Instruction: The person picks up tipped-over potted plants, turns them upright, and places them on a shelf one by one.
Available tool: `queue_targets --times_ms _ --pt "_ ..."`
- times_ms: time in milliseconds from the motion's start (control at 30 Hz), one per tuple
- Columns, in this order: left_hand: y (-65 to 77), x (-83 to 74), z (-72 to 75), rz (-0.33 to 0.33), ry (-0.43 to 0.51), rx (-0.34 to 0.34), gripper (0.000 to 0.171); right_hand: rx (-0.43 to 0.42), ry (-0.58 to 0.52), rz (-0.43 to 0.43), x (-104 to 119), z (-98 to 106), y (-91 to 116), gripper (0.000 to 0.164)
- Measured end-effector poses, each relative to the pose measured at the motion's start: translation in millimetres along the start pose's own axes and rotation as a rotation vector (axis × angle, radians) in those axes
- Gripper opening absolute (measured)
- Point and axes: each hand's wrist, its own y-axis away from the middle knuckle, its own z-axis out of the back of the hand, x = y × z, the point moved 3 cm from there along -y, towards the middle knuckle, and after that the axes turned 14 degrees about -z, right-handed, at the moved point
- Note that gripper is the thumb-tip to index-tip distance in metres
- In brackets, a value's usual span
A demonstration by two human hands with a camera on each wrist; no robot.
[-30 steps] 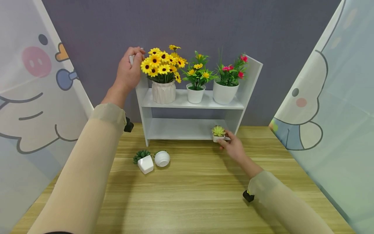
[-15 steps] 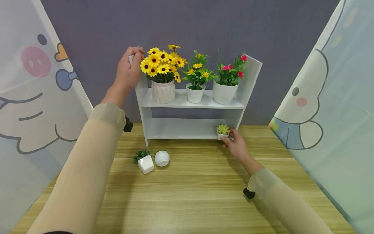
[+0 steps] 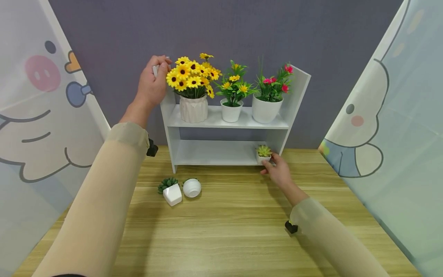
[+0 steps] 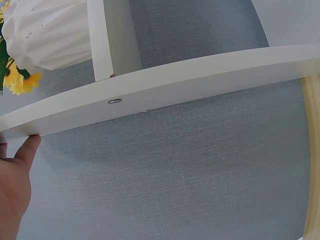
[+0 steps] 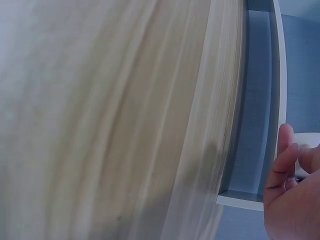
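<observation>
My left hand [image 3: 154, 82] grips the top of the left side panel of a white two-tier shelf [image 3: 228, 125]. In the left wrist view its thumb [image 4: 30, 147] touches the panel's [image 4: 165, 90] outer face. At the right end of the lower tier, a small light-green potted succulent [image 3: 263, 154] stands upright. My right hand [image 3: 279, 173] holds its white pot, the thumb at the front and fingers at the right side. The right wrist view shows only part of the pot [image 5: 310, 140] behind my right hand [image 5: 295, 195].
On the upper tier stand yellow sunflowers [image 3: 194, 86], a small yellow-flowered plant [image 3: 232, 109] and a red-flowered plant [image 3: 267, 109]. A dark-green succulent [image 3: 172, 194] and a white round pot [image 3: 192, 188] lie tipped over on the wooden table [image 3: 214, 238].
The light-green succulent has moved right along the lower tier with my right hand, then slightly back into it. My left hand has stayed on the panel.
</observation>
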Motion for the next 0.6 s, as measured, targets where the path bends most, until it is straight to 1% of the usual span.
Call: queue_targets --times_ms 200,600 --pt "0.1 0.4 0.6 0.007 -0.006 0.002 0.025 -0.009 0.028 -0.030 1.2 -1.7 -3.8 0.070" --pt "0.2 -0.2 0.4 0.002 -0.006 0.007 0.025 -0.011 0.044 -0.021 2.0 -2.5 -5.2 0.068"
